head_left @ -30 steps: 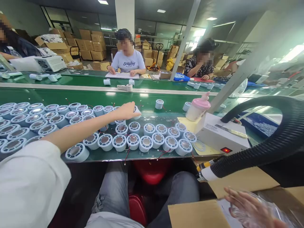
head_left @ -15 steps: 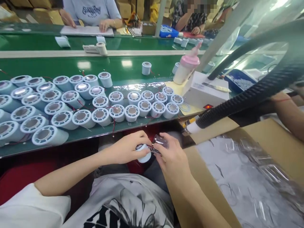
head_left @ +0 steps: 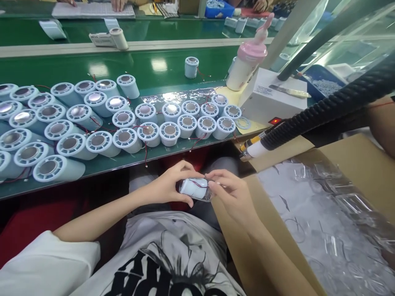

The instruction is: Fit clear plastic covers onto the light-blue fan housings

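ok so the blue cylinder [head_left: 194,188] is inside the clear sleeve [head_left: 207,195] now, not next to it anymore

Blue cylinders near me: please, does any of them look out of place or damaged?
One cylinder stands alone on the green belt, apart from the grouped cylinders, so it looks possibly misplaced. No damage is visible.

Pale-blue cylinder [head_left: 194,187], sideways, inside clear sleeve [head_left: 206,198]
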